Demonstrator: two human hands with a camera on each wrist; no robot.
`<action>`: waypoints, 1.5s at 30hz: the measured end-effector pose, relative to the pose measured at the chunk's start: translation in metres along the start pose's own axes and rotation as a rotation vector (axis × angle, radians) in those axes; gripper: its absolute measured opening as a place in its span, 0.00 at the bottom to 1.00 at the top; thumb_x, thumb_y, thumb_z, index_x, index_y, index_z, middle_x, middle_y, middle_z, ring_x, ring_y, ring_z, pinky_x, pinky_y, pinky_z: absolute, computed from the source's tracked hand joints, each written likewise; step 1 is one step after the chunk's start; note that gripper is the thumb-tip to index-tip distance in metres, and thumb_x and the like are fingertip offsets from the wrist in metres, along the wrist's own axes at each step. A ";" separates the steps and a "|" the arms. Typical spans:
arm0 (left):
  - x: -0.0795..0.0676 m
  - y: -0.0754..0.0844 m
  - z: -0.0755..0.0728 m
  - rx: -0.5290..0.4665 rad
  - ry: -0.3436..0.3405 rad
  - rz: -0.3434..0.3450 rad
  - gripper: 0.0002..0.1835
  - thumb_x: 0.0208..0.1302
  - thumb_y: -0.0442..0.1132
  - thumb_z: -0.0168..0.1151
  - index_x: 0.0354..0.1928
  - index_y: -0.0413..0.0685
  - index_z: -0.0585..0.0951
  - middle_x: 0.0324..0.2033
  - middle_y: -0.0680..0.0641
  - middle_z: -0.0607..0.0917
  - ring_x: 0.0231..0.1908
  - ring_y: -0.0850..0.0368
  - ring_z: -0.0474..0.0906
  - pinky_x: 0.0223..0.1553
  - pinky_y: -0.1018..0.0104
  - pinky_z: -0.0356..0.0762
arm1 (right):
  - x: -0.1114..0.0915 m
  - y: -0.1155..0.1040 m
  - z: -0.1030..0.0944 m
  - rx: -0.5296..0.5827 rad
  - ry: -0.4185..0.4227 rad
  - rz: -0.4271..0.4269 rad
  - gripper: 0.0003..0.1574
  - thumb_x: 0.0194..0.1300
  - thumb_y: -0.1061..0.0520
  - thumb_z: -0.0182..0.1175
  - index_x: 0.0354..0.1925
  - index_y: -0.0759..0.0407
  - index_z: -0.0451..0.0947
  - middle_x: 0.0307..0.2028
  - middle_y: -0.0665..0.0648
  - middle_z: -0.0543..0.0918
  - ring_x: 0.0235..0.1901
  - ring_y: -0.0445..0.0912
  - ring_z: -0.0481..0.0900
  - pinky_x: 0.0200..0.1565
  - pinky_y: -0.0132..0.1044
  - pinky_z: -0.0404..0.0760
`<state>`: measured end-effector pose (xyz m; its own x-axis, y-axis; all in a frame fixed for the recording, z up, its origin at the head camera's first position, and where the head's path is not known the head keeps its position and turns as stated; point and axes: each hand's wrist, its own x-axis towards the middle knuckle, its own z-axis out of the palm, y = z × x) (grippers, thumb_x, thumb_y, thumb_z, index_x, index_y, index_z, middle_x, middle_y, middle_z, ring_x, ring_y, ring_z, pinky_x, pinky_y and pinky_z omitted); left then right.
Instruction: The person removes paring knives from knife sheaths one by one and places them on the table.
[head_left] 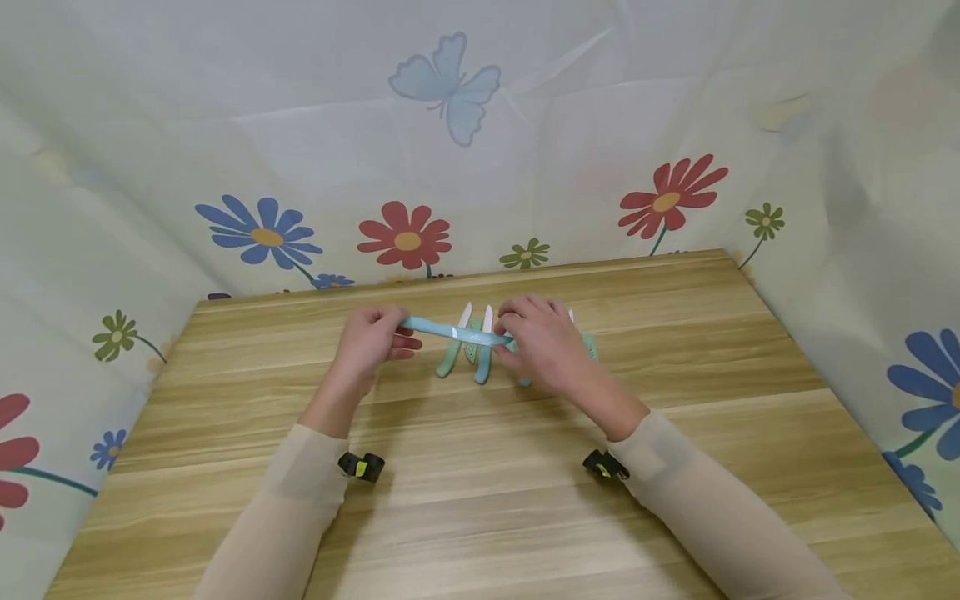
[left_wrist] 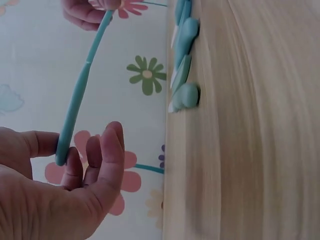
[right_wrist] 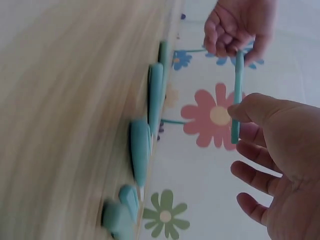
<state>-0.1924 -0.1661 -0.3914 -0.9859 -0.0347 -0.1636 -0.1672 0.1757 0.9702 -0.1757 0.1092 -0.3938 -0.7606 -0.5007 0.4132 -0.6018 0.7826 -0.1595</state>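
Observation:
A light blue knife in a matching blade cover (head_left: 480,337) is held level above the table between both hands. My left hand (head_left: 370,340) pinches the end of its handle (left_wrist: 75,107) between thumb and fingers. At the cover's other end, my right hand (head_left: 546,342) pinches with thumb and forefinger, its remaining fingers spread loosely in the right wrist view. Below lie a green-handled knife (head_left: 450,358) and a blue-handled knife (head_left: 483,367), white blades pointing away. A green blade cover (head_left: 471,351) is between them. More knives and covers are partly hidden behind the right hand.
The wood-grain table (head_left: 465,500) stretches out on all sides of the knives. Behind it hangs a white curtain (head_left: 300,125) printed with flowers and a butterfly. Black wrist cameras sit on both sleeves.

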 end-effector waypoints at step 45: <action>-0.022 -0.018 0.029 -0.478 -0.253 -0.096 0.17 0.83 0.37 0.53 0.61 0.29 0.69 0.46 0.39 0.90 0.47 0.52 0.90 0.55 0.59 0.83 | -0.019 0.044 -0.019 0.116 -0.048 -0.020 0.11 0.66 0.55 0.75 0.45 0.57 0.88 0.49 0.55 0.85 0.54 0.55 0.79 0.57 0.57 0.76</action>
<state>-0.1679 -0.1401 -0.4103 -0.9466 0.2195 -0.2362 -0.2937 -0.2849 0.9125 -0.1827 0.1599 -0.3922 -0.7573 -0.5353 0.3741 -0.6390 0.7257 -0.2551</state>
